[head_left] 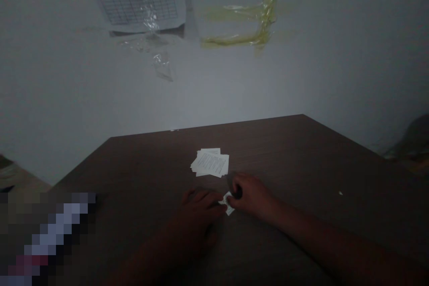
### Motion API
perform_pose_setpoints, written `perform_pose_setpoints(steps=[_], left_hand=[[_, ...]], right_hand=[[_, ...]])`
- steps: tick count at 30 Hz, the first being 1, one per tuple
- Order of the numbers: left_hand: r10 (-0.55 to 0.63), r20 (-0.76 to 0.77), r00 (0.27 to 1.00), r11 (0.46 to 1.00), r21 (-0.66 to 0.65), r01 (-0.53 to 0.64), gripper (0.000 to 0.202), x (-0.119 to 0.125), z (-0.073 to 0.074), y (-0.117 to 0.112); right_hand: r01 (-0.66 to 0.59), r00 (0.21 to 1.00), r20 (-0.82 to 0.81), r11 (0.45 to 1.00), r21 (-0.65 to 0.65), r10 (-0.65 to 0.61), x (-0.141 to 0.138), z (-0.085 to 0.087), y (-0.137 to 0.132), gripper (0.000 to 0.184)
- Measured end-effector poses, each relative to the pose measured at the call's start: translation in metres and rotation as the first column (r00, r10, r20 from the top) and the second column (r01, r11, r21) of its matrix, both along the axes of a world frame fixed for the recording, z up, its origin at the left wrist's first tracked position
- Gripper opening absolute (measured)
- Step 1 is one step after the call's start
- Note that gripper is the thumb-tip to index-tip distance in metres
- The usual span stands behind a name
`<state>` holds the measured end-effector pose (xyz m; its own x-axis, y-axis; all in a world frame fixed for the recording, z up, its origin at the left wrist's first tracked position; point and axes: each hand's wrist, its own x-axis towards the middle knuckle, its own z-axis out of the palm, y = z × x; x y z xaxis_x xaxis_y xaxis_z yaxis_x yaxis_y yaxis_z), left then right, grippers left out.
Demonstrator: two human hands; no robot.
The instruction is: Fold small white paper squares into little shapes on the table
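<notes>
Left hand (201,203) lies flat, fingers together, on the small paper piece (228,205). Right hand (250,195) apparently pinches it, near the paper stack (211,162) on the table (301,156).

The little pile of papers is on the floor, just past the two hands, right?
Not quite. The pile of papers lies on the brown table, not the floor. It is just past the left hand and right hand, as the head view shows.
</notes>
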<state>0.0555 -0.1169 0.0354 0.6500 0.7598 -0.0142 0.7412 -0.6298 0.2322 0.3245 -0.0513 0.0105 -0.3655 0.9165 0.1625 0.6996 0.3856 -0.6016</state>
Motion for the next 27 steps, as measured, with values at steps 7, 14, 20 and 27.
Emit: perform_pose_setpoints(steps=[7,14,20,27], left_hand=[[0.016,-0.014,1.0,1.0,-0.017,-0.016,0.074,0.002,0.004,-0.001],[0.037,-0.012,0.999,0.999,0.001,-0.037,0.076,0.002,0.003,-0.002],[0.057,0.007,0.998,0.998,0.016,-0.057,0.061,0.006,-0.007,0.0],[0.082,0.08,0.993,0.987,0.13,-0.092,0.025,0.012,-0.03,0.012]], right_hand=[[0.025,0.999,0.041,1.0,0.003,-0.025,-0.002,-0.002,0.01,0.041],[0.065,0.998,0.022,0.998,0.007,-0.066,-0.006,-0.002,0.01,0.03],[0.076,0.996,0.043,0.996,0.039,-0.077,-0.006,0.0,0.01,0.019],[-0.131,0.991,0.06,0.98,0.149,0.123,-0.001,-0.008,0.006,0.009]])
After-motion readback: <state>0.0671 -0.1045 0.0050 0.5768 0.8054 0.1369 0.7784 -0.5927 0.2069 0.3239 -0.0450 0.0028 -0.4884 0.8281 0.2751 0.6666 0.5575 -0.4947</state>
